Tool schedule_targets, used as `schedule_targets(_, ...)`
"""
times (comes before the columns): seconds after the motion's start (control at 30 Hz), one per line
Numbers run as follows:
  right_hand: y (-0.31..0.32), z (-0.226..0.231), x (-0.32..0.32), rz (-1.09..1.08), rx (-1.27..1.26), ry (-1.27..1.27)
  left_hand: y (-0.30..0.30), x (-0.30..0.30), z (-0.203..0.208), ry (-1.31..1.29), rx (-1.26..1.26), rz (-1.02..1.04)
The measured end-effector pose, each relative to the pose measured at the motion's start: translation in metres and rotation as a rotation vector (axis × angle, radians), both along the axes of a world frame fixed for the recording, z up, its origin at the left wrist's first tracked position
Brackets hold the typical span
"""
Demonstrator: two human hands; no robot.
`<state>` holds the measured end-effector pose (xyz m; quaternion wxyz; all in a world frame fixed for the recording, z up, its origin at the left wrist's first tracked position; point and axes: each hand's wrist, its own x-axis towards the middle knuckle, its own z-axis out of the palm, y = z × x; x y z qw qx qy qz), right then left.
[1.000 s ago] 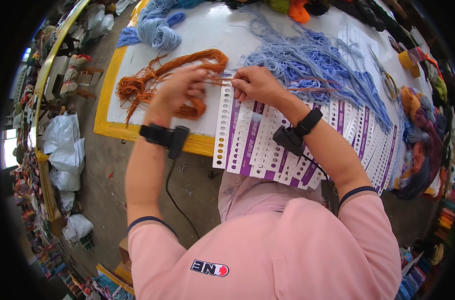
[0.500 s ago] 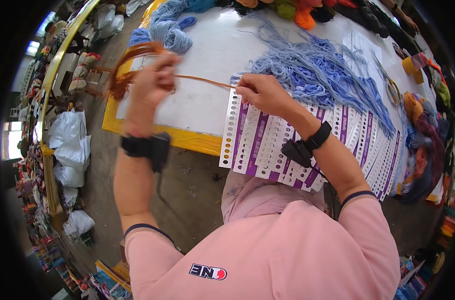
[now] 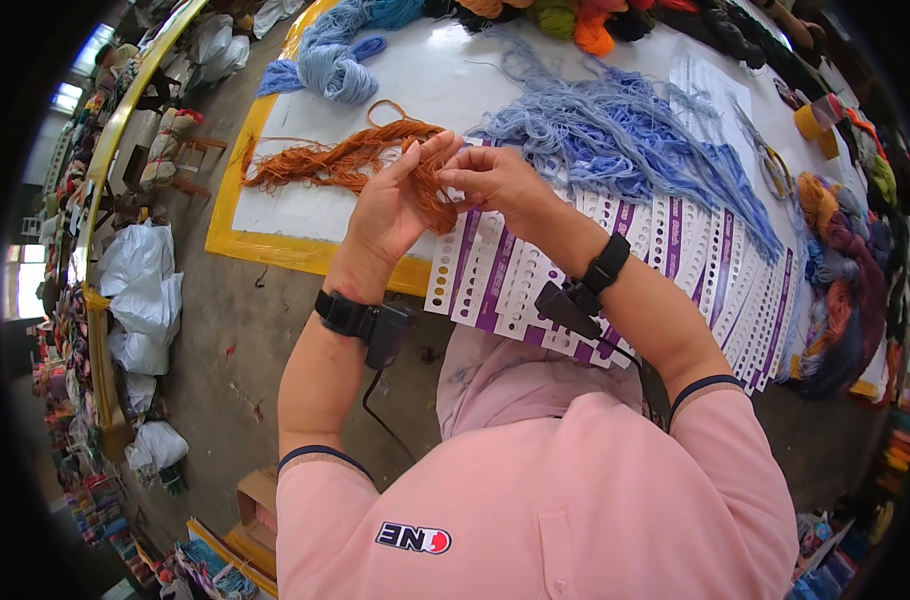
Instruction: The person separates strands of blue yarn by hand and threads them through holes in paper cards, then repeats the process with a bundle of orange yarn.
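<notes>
A bundle of rust-orange yarn (image 3: 325, 163) trails across the white tabletop and up into my hands. My left hand (image 3: 403, 195) cradles its near end, the strands hanging over the palm and fingers. Close against it, my right hand (image 3: 500, 182) is pinched at the yarn; what exactly lies between its fingertips is too small to make out. Below my right hand fan out several white and purple cards (image 3: 495, 270) with rows of punched holes. Loose blue yarn (image 3: 615, 140) is heaped over the cards' far ends.
Blue skeins (image 3: 340, 70) lie at the far left of the table, whose rim has yellow tape (image 3: 275, 247). Scissors (image 3: 775, 170) and a yellow roll (image 3: 815, 118) are at the right, near coloured yarn hanks (image 3: 840, 270). White bags (image 3: 140, 290) stand left.
My left hand has come right, from the table's left side to beside my right hand. The orange yarn, swinging before, now lies on the table and over my left hand.
</notes>
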<state>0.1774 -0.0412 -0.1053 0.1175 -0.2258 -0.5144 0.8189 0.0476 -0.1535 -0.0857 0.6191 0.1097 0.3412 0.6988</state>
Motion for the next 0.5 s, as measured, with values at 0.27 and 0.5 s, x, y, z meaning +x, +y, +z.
schedule_targets(0.27,-0.005,0.002,0.006,-0.047,-0.132,0.066,0.0,0.01,-0.003,0.126,0.06,-0.089)
schedule_targets(0.5,0.0,0.005,0.019,-0.056,-0.13,0.096,-0.005,0.013,0.001,0.04,0.035,0.004)
